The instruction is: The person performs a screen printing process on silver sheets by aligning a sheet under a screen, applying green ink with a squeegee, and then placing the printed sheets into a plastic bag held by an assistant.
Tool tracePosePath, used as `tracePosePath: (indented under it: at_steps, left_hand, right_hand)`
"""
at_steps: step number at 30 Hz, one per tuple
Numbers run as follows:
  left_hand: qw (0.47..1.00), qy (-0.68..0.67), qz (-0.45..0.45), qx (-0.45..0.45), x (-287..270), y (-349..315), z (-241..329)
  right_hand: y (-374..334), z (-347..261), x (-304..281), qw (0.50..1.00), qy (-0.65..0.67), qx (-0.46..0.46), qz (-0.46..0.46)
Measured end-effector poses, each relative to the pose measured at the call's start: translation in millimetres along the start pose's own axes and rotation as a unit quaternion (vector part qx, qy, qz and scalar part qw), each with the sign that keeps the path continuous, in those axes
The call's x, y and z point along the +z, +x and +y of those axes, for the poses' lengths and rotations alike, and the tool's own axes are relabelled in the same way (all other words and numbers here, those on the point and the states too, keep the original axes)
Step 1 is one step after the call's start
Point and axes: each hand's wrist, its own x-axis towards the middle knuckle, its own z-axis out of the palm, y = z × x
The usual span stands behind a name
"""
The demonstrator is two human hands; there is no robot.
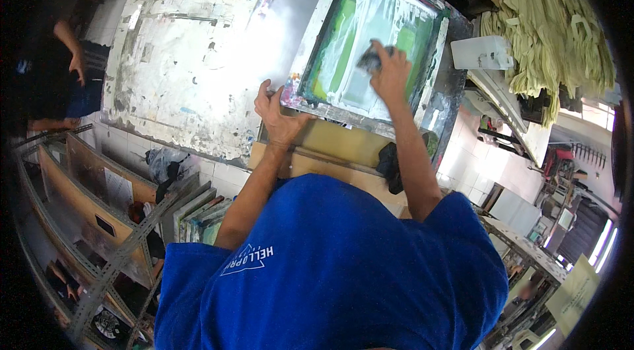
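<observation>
A screen printing frame (305, 63) lies tilted on the worktable, its mesh streaked with green and whitish wet smears. My left hand (281, 115) grips the frame's near left corner, thumb along the near edge and fingers by its left side. On the mesh, right of the middle, my right hand (391, 76) presses a dark, crumpled rag (371, 59); its fingers are closed around it and slightly blurred. A whitish sheet or board (281, 26) is partly covered by the frame's left side.
The paint-stained worktable (178, 53) stretches left. A translucent plastic container (481, 53) stands to the right, near hanging yellowish cloth strips (555, 26). A black cloth (389, 168) lies by my right forearm. Another person (69, 59) is at the far left, above a metal rack (99, 211).
</observation>
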Motion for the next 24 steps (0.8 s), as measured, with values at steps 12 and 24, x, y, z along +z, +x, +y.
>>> tracePosePath:
  at_steps: [12, 24]
  left_hand:
    - [1.000, -0.020, -0.022, -0.003, -3, 3, 3]
    - [0.993, -0.109, 0.032, -0.008, -26, 44, 76]
  right_hand:
    - [73, 45, -8, 0.991, 0.018, -0.076, 0.106]
    - [-76, -70, -121, 0.976, 0.024, -0.116, 0.184]
